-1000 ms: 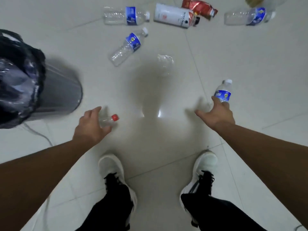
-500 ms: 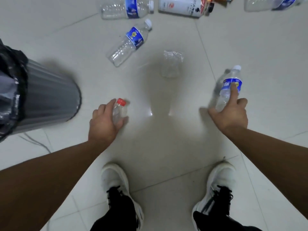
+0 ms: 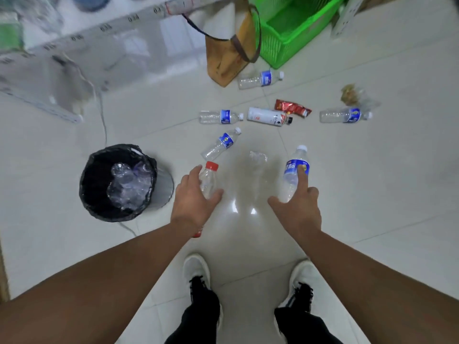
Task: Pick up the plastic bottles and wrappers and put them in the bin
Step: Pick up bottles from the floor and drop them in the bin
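2 bottles up: red-capped bottle (image 3: 208, 180) gripped in left hand (image 3: 193, 202), blue-label bottle (image 3: 293, 173) grasped in right hand (image 3: 299, 207), both centre frame. Bin (image 3: 119, 182) centre left, open. Best swung over its rim before letting go, not tossed.

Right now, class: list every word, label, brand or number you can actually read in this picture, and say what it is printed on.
None can be read with certainty.
Blue label on the bottle in the right hand: white characters, blurred.
White bottle on the floor: dark print and a red mark, too small.
Blue labels on the floor bottles: illegible.
Red wrapper: no legible print.
Clear panel edge: number-like marks, motion-blurred.
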`<state>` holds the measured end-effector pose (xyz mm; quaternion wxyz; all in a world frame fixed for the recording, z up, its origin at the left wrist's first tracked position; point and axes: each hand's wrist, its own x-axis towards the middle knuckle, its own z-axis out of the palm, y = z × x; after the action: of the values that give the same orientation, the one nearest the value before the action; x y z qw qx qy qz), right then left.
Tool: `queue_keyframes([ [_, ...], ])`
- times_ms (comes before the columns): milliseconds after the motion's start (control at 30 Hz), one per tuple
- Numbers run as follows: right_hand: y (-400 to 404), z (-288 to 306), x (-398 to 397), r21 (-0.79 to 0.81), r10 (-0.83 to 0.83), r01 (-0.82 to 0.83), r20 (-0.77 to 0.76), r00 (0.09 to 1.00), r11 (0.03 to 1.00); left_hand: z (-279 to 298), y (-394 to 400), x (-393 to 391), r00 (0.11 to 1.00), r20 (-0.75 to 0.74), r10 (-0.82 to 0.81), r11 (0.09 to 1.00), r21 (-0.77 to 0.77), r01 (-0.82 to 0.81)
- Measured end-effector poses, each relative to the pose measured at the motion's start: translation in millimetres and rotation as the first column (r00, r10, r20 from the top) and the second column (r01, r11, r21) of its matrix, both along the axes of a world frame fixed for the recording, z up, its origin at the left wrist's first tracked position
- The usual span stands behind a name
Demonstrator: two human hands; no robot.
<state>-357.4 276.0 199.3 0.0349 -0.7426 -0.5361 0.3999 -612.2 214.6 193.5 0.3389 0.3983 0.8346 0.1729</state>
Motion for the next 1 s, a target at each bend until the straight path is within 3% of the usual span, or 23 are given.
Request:
queue_keyframes([
  [233,-13.5,136.3,-8.1,0.042,0.149,-0.146,-0.075,0.986,0.988,141.9,-27.3,4.8,0.976,0.058,0.208,0.978,0.021,-0.209],
  [400,-14.8,191.8,-23.1,0.054,0.259,-0.255,-0.094,0.961,0.966,194.5,-58.1,-8.1,0.942,0.023,0.335,0.94,0.056,-0.336],
  [600,-26.2,197.5,-72.1,0.024,0.365,-0.365,-0.105,0.925,0.931,187.8,-90.8,-51.5,0.896,-0.001,0.443,0.894,0.076,-0.442],
  [867,-70.3,147.1,-187.4,-0.092,0.419,-0.438,-0.172,0.892,0.894,140.0,-128.9,-160.0,0.895,0.032,0.444,0.895,0.013,-0.445],
  [1000,-82.5,126.8,-256.9,-0.144,0.428,-0.46,-0.206,0.88,0.876,115.0,-138.0,-226.3,0.825,0.06,0.561,0.826,-0.108,-0.554],
])
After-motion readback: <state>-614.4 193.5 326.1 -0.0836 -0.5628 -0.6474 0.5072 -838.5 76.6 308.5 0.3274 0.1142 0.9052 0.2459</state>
